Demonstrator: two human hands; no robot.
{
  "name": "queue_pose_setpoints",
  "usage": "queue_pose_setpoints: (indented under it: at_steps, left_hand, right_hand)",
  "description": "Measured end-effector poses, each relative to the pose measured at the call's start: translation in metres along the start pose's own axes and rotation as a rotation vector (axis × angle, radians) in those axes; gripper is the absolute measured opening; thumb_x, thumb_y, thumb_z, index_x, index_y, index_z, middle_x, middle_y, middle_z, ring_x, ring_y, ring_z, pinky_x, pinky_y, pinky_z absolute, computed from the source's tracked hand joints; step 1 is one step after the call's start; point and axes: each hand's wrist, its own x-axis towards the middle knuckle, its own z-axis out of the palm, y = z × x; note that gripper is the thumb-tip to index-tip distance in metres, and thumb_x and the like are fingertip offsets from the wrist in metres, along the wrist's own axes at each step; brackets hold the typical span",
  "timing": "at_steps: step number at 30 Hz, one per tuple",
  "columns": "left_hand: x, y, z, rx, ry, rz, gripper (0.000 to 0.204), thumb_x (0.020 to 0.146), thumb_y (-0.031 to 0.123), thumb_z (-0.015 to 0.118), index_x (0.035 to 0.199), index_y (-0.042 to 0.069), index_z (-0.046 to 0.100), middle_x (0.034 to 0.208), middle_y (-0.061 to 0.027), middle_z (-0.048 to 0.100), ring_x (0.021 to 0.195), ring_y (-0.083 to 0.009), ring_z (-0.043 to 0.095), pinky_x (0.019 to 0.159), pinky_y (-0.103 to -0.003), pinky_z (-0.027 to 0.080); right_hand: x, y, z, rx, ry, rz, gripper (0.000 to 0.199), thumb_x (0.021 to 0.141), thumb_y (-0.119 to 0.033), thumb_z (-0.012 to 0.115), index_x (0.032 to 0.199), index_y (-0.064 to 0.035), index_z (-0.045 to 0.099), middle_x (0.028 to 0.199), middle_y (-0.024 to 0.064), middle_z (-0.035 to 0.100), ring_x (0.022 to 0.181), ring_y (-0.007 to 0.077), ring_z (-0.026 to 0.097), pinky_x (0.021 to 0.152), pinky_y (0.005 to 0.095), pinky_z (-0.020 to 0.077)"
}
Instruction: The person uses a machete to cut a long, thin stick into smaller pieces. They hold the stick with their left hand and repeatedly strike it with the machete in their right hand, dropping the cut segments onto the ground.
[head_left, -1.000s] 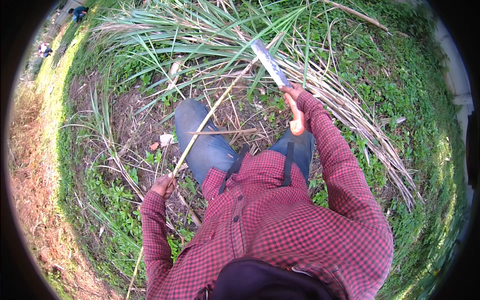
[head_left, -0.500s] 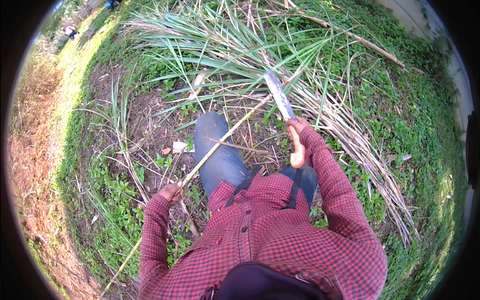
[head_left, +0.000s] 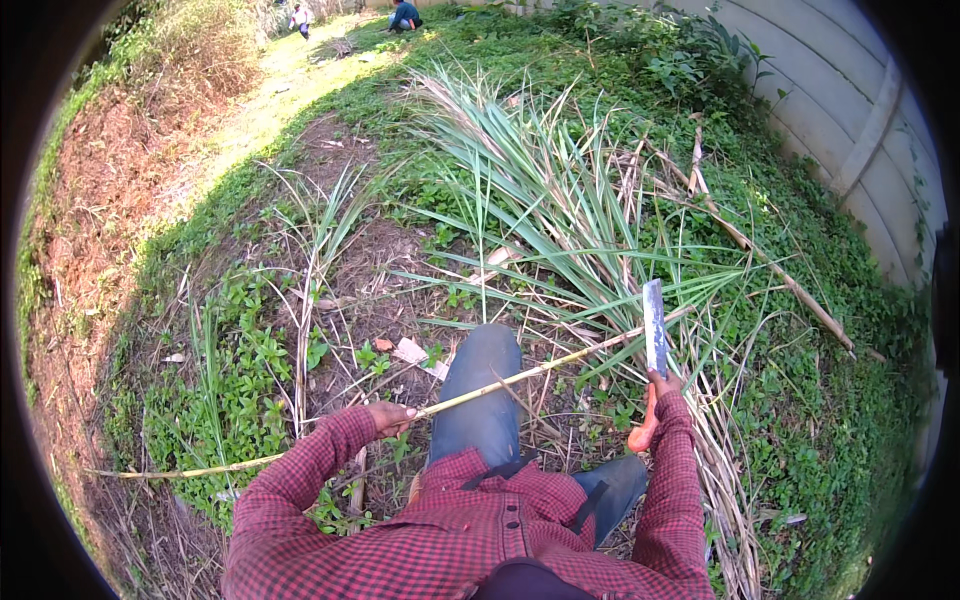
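My left hand (head_left: 391, 419) is closed round a long, thin yellow-green cane stalk (head_left: 570, 360). The stalk slants across my raised knee, its far end reaching the leaves at the right. Its other end runs out to the left past my sleeve. My right hand (head_left: 663, 384) grips the orange handle of a machete (head_left: 655, 325), whose flat blade points up and away from me. In this view the blade is close beside or over the stalk's far part; whether they touch I cannot tell. Beyond lies a heap of long green leaves and dry stems (head_left: 570, 215).
A thick dry cane (head_left: 765, 258) lies at the right, near a pale panelled wall (head_left: 850, 110). Low green weeds (head_left: 240, 370) grow at the left, with a pale chip (head_left: 412, 352) by my knee. Two people are far off at the top, one crouching (head_left: 404, 16).
My view has swung, showing more of the far ground and wall. The stalk lies flatter across my knee, and the machete blade stands more upright. Both hands keep their hold.
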Motion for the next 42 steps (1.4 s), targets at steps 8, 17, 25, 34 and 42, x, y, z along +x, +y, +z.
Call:
queue_pose_setpoints:
  at_steps: [8, 17, 25, 34, 42]
  left_hand:
    - [0.008, -0.009, -0.003, 0.003, -0.076, 0.038, 0.052, 0.086, 0.056, 0.038, 0.071, 0.008, 0.051, 0.043, 0.0052, 0.029, 0.035, -0.007, 0.023, 0.035, -0.023, 0.018]
    - [0.021, -0.011, 0.008, 0.011, -0.053, 0.033, 0.049, 0.089, 0.051, 0.037, 0.072, 0.007, 0.052, 0.046, 0.0046, 0.033, 0.037, -0.0073, 0.029, 0.036, -0.023, 0.023]
    - [0.024, -0.032, 0.008, 0.227, 0.175, 0.213, 0.046, 0.085, 0.052, 0.045, 0.075, 0.007, 0.053, 0.051, -0.0038, 0.045, 0.046, -0.0165, 0.045, 0.046, -0.03, 0.035]
    - [-0.006, 0.014, 0.04, 0.729, 0.6, 0.215, 0.046, 0.088, 0.05, 0.037, 0.099, 0.011, 0.058, 0.079, -0.0168, 0.062, 0.08, -0.0349, 0.06, 0.073, -0.045, 0.046]
    - [-0.006, 0.016, 0.04, 0.686, 0.576, 0.153, 0.051, 0.088, 0.053, 0.033, 0.097, 0.01, 0.059, 0.077, -0.0172, 0.062, 0.077, -0.0348, 0.059, 0.072, -0.045, 0.046]
  right_hand:
    - [-0.004, 0.031, 0.02, 0.289, -0.136, 0.178, 0.04, 0.077, -0.027, 0.064, 0.104, -0.0018, 0.05, 0.061, 0.0079, 0.054, 0.043, 0.0182, 0.051, 0.04, 0.0316, 0.0438]
    - [-0.015, 0.008, 0.026, 0.193, -0.197, 0.095, 0.041, 0.077, -0.029, 0.064, 0.103, -0.0026, 0.047, 0.062, 0.0087, 0.054, 0.043, 0.0187, 0.051, 0.041, 0.031, 0.0447]
    - [-0.007, -0.009, -0.003, 0.037, -0.117, -0.02, 0.037, 0.076, -0.026, 0.065, 0.099, -0.0001, 0.053, 0.059, 0.0079, 0.054, 0.041, 0.0173, 0.051, 0.038, 0.0298, 0.0432]
    - [0.004, 0.026, -0.027, 0.119, -0.124, 0.048, 0.04, 0.077, -0.029, 0.063, 0.099, 0.0013, 0.049, 0.062, 0.0087, 0.054, 0.045, 0.0181, 0.052, 0.041, 0.0303, 0.0441]
    - [-0.009, 0.024, -0.009, 0.115, -0.172, 0.079, 0.038, 0.076, -0.028, 0.064, 0.097, -0.0002, 0.048, 0.061, 0.0089, 0.053, 0.043, 0.0184, 0.052, 0.039, 0.0307, 0.0431]
